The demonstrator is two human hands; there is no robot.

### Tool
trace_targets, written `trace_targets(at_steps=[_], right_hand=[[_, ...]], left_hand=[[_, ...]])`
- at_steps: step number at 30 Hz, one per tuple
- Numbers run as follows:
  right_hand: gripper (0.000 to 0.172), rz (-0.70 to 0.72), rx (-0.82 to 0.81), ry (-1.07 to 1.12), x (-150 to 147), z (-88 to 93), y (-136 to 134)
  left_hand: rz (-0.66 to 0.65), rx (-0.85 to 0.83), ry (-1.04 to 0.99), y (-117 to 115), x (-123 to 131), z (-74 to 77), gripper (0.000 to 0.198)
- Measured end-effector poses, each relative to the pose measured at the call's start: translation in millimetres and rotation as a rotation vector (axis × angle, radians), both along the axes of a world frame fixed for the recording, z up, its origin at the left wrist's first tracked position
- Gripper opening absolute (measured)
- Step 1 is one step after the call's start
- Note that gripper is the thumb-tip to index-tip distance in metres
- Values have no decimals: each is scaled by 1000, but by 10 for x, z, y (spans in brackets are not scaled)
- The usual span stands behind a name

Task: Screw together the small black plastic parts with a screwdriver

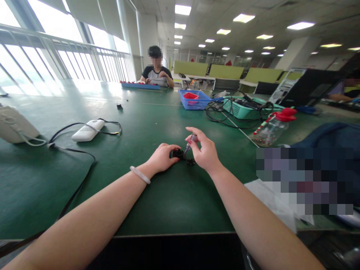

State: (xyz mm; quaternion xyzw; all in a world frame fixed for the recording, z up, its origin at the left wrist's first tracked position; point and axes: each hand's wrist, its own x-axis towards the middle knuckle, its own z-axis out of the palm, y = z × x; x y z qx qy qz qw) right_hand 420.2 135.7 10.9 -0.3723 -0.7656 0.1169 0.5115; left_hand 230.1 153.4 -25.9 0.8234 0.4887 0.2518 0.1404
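My left hand [162,157], with a pale bangle [140,175] on its wrist, grips a small black part [177,153] between thumb and fingers on the green table. In my right hand [206,152] is a small screwdriver [192,138] with a greyish-purple handle, tilted so its tip points down at the right side of the black part. Whether the tip touches the part is too small to tell. Another small black piece [191,162] lies just below the tip, beside my right hand.
A blue basket [195,103] and a teal basket [239,110] with tangled cables stand ahead right, near a red-lidded bottle [274,127]. To the left lie a white device [88,130] and a black strap [84,176]. A person [157,71] sits across the table [146,123].
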Motion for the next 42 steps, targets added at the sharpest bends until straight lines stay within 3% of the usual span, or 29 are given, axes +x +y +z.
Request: trace_targets(at_steps=[7,18,25,29,32,36,42], right_hand=[[34,-204,-59,293,155,-134,210],[32,-114,-103,301,134,-178,232],[36,-111,-133,190,114,-186,249],[39,-193,-23,240,118,-116,173],[39,-111,71,289,82,-50,53],[39,34,148,107,-27,-7,-89],[39,82,160,-223,-138,-19,-112]], left_hand=[[1,-38,24,-34,4,50,51],[6,-60,8,-14,-2,31,52],[0,-65,6,-5,1,25,54],[6,-55,7,-6,0,22,53],[-1,-36,22,-4,-4,15,51],[-41,15,28,5,-10,-10,50],[-12,46,47,20,-7,-51,42]])
